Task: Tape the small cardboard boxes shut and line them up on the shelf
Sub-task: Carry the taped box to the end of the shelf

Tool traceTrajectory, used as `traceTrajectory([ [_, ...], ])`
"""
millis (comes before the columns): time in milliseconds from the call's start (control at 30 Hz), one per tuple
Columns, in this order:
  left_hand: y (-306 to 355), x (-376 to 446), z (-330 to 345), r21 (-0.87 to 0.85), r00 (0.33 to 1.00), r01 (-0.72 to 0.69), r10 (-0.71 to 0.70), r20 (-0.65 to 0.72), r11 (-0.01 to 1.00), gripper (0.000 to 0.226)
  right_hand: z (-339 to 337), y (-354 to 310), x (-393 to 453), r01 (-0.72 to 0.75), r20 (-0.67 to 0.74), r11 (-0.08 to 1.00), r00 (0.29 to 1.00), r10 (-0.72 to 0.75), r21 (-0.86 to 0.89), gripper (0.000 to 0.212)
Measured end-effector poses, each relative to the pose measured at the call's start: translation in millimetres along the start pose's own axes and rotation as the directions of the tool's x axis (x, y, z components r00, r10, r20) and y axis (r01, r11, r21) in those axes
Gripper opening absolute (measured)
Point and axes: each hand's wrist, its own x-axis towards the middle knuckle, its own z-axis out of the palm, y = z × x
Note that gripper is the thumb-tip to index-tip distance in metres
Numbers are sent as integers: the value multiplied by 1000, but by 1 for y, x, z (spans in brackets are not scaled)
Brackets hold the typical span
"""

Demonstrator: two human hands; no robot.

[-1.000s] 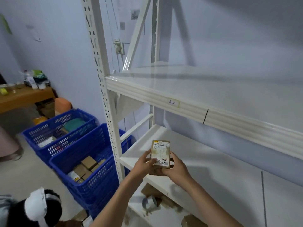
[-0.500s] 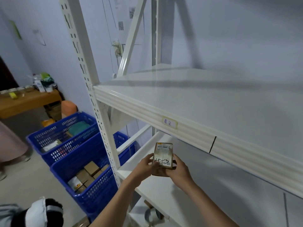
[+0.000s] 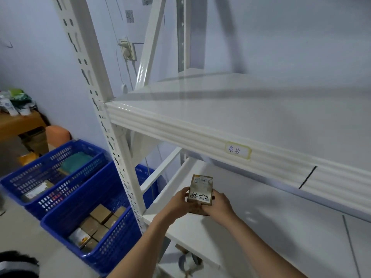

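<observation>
Both hands are holding one small cardboard box (image 3: pixel 200 192) upright, above the front edge of the lower shelf (image 3: pixel 261 227). The left hand (image 3: pixel 178 203) and the right hand (image 3: pixel 218 204) are clamping its lower sides with curled fingers, probably so the labelled face is staying readable while they are carrying it to its place. More boxes are waiting in the blue basket (image 3: pixel 112 249)

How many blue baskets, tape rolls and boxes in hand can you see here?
Blue plastic mesh baskets: 2
Small cardboard box held in both hands: 1
Grey tape roll on the lower shelf: 1
Total: 4
</observation>
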Motion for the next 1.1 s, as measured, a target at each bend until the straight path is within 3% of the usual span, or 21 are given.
traceTrajectory([
  [233,-45,28,-15,6,999,-26,26,-29,1000,62,46,-4,11,-77,-17,994,997,75,-84,57],
  [367,-49,37,-24,-4,986,-119,118,-122,993,42,77,-2,11,-88,-102,913,993,52,-398,53],
  [500,-59,56,-37,-5,981,-129,127,-147,992,36,103,1,13,-129,-59,870,992,114,-476,74],
  [533,-62,60,-39,60,980,-137,144,-136,989,32,106,0,15,-139,-45,863,990,134,-486,79],
  [600,-66,66,-43,368,947,-233,296,-125,900,27,109,-3,22,-157,-35,856,986,161,-492,86],
  [667,-70,70,-41,653,882,-340,471,-28,677,29,109,-10,32,-176,-40,851,983,180,-495,87],
  [700,-68,71,-41,719,877,-351,480,27,600,32,106,-14,40,-182,-38,845,981,189,-503,87],
  [900,-53,89,-51,800,958,-227,275,80,556,59,86,-40,97,-251,-12,793,956,294,-555,90],
  [1100,-47,133,-51,842,938,-213,345,35,495,61,80,-46,148,-233,-40,789,966,256,-569,80],
])
